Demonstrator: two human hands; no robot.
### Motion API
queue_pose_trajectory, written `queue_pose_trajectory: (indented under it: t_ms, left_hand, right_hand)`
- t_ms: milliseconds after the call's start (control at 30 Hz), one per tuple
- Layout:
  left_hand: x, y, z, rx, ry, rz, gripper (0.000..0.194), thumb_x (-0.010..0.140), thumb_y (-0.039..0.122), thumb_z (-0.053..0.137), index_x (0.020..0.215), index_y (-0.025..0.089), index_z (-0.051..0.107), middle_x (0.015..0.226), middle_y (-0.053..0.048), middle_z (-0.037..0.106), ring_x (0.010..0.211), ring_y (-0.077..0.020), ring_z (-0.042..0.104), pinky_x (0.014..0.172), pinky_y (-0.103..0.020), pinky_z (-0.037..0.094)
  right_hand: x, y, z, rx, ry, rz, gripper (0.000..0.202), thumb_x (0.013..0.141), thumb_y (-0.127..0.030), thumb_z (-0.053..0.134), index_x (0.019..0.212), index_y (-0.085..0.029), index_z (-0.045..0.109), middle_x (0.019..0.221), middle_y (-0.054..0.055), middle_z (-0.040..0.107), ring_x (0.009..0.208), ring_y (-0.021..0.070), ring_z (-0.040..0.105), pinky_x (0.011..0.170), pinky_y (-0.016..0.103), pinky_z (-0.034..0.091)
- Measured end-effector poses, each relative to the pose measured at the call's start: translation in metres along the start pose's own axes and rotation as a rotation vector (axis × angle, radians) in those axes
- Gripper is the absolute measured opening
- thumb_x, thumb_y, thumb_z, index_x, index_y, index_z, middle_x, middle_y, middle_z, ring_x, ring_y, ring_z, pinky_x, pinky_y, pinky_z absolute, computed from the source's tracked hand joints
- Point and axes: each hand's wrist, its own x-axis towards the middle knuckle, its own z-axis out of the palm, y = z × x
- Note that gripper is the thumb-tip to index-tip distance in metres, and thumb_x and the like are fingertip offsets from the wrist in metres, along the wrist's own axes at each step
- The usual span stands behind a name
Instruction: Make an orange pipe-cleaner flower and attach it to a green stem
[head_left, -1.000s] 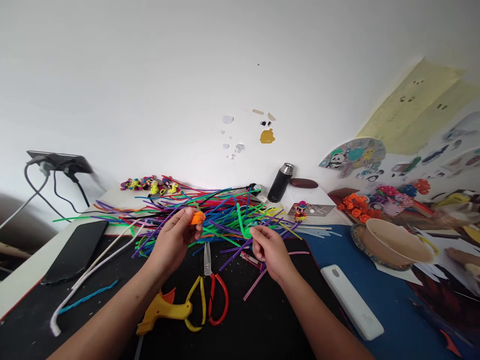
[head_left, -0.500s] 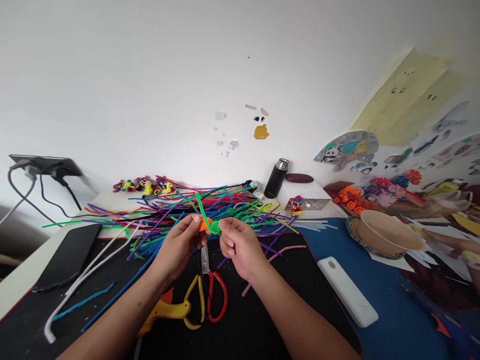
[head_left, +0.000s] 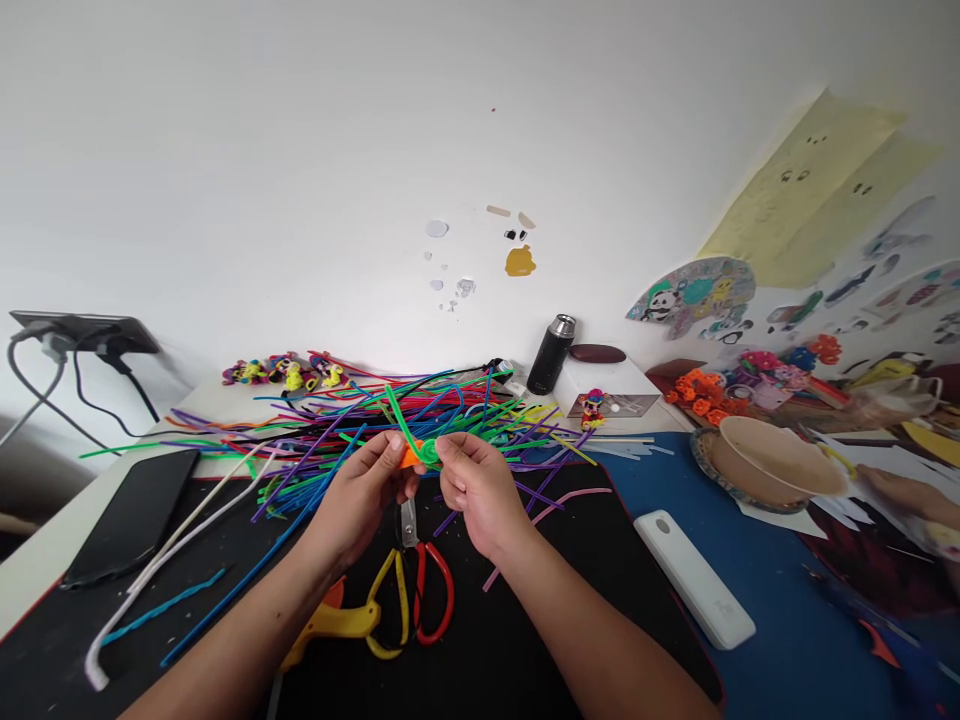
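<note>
My left hand (head_left: pixel 367 485) pinches a small orange piece (head_left: pixel 410 456) between thumb and fingers. Against it sits a green pipe cleaner coil (head_left: pixel 429 452), pinched at its right side by my right hand (head_left: pixel 476 485). A straight green end (head_left: pixel 397 412) sticks up and to the left from the coil. Behind both hands spreads a heap of many-coloured pipe cleaners (head_left: pixel 315 425). Below the hands, scissors (head_left: pixel 435 595) with red and yellow handles lie on the black mat (head_left: pixel 480 670), beside a yellow tool (head_left: pixel 337 620) partly behind my left forearm.
A dark phone (head_left: pixel 135 515) and white pipe cleaners (head_left: pixel 180 545) lie at the left. Rightward are a black flask (head_left: pixel 552 355), a white box (head_left: pixel 611 385), a white power bank (head_left: pixel 694 580) and a bowl (head_left: pixel 780 460). Another person's hand (head_left: pixel 904 495) is at the far right.
The green end leans slightly more to the left, and the coil sits closer to my left fingers. At the far right the other person's hand has shifted. The view has moved slightly.
</note>
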Motion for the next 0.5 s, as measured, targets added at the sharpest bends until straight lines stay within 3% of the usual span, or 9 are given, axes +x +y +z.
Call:
queue_pose_trajectory:
  t_ms: [367, 500]
  left_hand:
    - [-0.0018, -0.0003, 0.0016, -0.004, -0.018, 0.007, 0.048, 0.08, 0.06, 0.092, 0.094, 0.018, 0.075, 0.072, -0.001, 0.069, 0.057, -0.0126, 0.058, 0.053, -0.024, 0.043]
    - [-0.003, 0.0011, 0.0045, 0.001, -0.036, 0.02, 0.047, 0.082, 0.06, 0.09, 0.088, 0.018, 0.073, 0.069, 0.001, 0.065, 0.056, -0.0119, 0.057, 0.052, -0.023, 0.041]
  right_hand:
    - [0.0017, 0.0057, 0.0048, -0.07, 0.091, -0.1, 0.049, 0.068, -0.057, 0.095, 0.079, -0.019, 0.067, 0.055, -0.008, 0.053, 0.041, 0.0044, 0.028, 0.041, 0.023, 0.016]
    - [0.0027, 0.0073, 0.0056, -0.066, 0.107, -0.11, 0.05, 0.067, -0.057, 0.096, 0.08, -0.019, 0.066, 0.057, -0.007, 0.056, 0.04, 0.0043, 0.029, 0.041, 0.023, 0.017]
